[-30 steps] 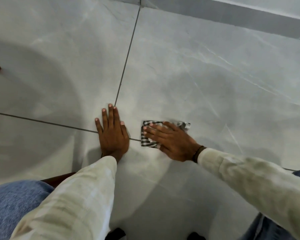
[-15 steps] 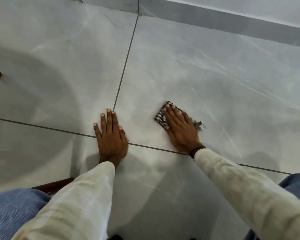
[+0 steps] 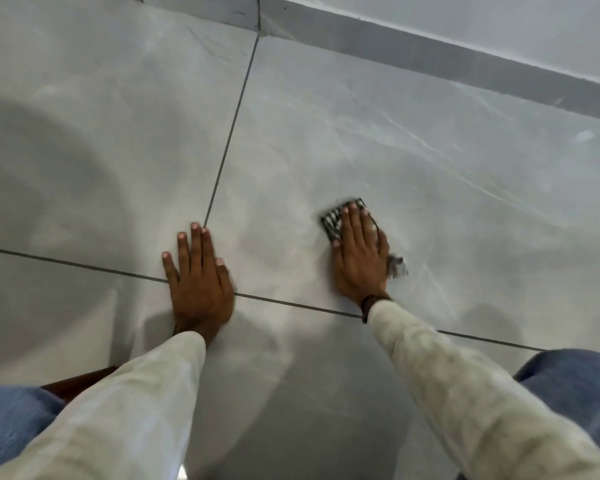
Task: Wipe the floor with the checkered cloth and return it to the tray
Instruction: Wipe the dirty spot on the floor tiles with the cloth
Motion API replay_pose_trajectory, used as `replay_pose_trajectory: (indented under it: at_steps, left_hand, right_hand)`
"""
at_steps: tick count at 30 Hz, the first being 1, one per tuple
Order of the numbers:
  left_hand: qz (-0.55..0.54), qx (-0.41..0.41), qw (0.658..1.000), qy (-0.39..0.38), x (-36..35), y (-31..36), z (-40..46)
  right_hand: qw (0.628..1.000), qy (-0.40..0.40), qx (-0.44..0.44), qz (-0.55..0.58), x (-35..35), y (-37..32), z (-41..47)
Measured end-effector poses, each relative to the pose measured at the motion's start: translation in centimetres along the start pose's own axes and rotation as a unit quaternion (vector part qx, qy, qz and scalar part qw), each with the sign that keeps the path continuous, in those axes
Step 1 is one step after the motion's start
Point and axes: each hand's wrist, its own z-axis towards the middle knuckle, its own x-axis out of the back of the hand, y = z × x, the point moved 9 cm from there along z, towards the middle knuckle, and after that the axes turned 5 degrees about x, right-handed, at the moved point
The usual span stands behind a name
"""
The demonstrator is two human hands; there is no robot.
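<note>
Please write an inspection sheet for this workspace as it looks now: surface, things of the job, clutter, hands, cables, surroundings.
Surface: grey marbled floor tiles with dark grout lines; shadows across the left part.
Job's things: checkered cloth flat on the floor, mostly covered; tray not in view.
Clutter: nothing seen.
Hands: left hand flat on the floor over the grout crossing; right hand pressed flat on the cloth, dark band at the wrist.
Cables: nothing seen.
Surroundings: grey skirting below a pale wall; jeans-clad knees at both lower corners; brown object by the left knee.
</note>
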Motion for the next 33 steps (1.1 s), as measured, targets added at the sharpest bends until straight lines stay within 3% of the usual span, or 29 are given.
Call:
replay_pose_trajectory:
  at_steps: [3,8,11,17,20,22,25,27,29,33]
  left_hand:
    - [-0.004,0.002,1.0,-0.005,0.3,0.2,-0.1]
    - [-0.004,0.002,1.0,0.002,0.4,0.1,-0.2]
    - [-0.005,0.003,1.0,-0.002,0.3,0.2,-0.1]
    - [-0.011,0.0,1.0,-0.013,0.1,0.2,-0.1]
    - [-0.017,0.001,1.0,-0.006,0.1,0.2,0.0]
    - [-0.019,-0.002,1.0,-0.005,0.1,0.2,0.0]
    - [-0.009,-0.007,1.0,-0.003,0.1,0.1,0.0]
    - [-0.009,-0.008,1.0,0.001,0.1,0.0,-0.1]
    - [-0.011,-0.007,1.0,0.004,-0.1,-0.1,-0.1]
    - [-0.02,-0.007,1.0,0.005,-0.1,-0.1,-0.1]
  right_hand:
    - [0.999,-0.018,-0.004,0.029,-1.4,-3.7,-3.6]
    - [0.984,-0.037,0.167,0.041,-2.2,-10.4,-0.4]
    - [0.971,-0.036,0.235,0.007,-1.4,-10.3,4.7]
    - [0.999,-0.002,0.035,0.008,0.3,0.0,7.7]
    - [0.999,-0.015,-0.045,0.026,-0.5,-0.9,6.9]
    - [0.998,-0.04,-0.01,0.038,-1.6,-4.9,6.0]
    - [0.986,-0.044,0.16,0.032,-2.6,-11.5,1.9]
    - [0.974,-0.027,0.222,0.033,-2.3,-10.9,-1.0]
    - [0.979,-0.014,0.203,0.021,-1.8,-6.6,-2.5]
    - [1.0,0.004,0.01,-0.005,-0.7,1.5,-3.7]
